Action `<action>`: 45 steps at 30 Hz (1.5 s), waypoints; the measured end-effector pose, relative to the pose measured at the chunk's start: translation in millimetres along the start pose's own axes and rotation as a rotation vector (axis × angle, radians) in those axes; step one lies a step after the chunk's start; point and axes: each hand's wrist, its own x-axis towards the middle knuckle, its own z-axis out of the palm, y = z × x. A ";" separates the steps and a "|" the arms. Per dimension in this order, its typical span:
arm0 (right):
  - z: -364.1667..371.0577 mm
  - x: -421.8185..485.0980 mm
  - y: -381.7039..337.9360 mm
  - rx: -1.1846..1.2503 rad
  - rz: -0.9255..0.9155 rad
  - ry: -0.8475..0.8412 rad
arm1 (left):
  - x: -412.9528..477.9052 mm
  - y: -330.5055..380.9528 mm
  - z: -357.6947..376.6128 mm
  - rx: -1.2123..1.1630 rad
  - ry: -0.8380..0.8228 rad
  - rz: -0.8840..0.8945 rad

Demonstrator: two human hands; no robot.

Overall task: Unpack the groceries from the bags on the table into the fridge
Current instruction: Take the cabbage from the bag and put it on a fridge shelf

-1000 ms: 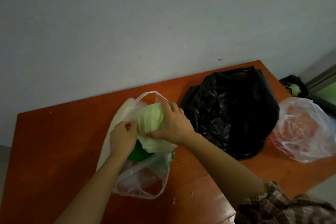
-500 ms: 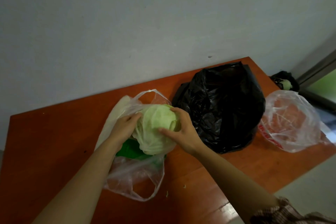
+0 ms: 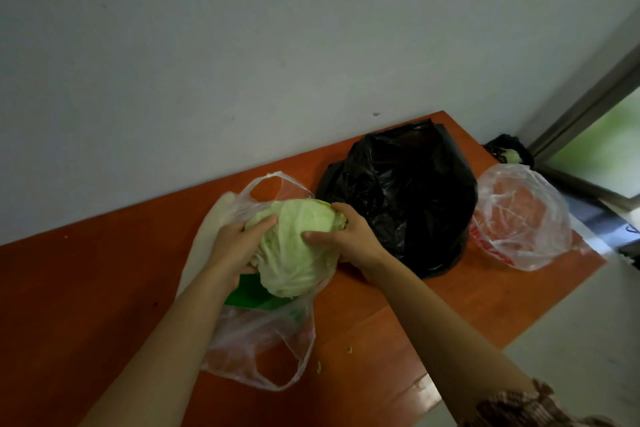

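Note:
A pale green cabbage (image 3: 294, 250) is held just above the mouth of a clear plastic bag (image 3: 263, 340) lying on the orange-brown table (image 3: 86, 288). My left hand (image 3: 239, 246) grips the cabbage's left side and my right hand (image 3: 346, 236) grips its right side. Under the cabbage, a green item (image 3: 252, 295) shows inside the clear bag. A long white vegetable (image 3: 207, 236) lies along the bag's left edge. The fridge is not in view.
A crumpled black bag (image 3: 408, 194) sits to the right of the cabbage. Further right, a clear bag with red print (image 3: 519, 218) hangs over the table's edge. A dark bag (image 3: 509, 152) lies on the floor by a window frame. Wall borders the table's far side.
Both hands have drawn the cabbage up and out of the clear bag, with my left hand moving from the bag's rim onto the cabbage. The view has shifted slightly.

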 end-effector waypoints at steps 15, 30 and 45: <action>-52.1 -94.9 -88.8 0.052 -0.104 0.109 | -96.2 96.9 -11.7 0.208 -0.118 0.448; -275.0 -306.6 -6.6 0.000 -0.395 0.567 | -249.1 87.8 229.0 0.166 -0.683 0.693; -532.5 -607.3 144.4 0.005 -0.328 1.102 | -492.8 -10.0 583.2 0.124 -1.237 0.660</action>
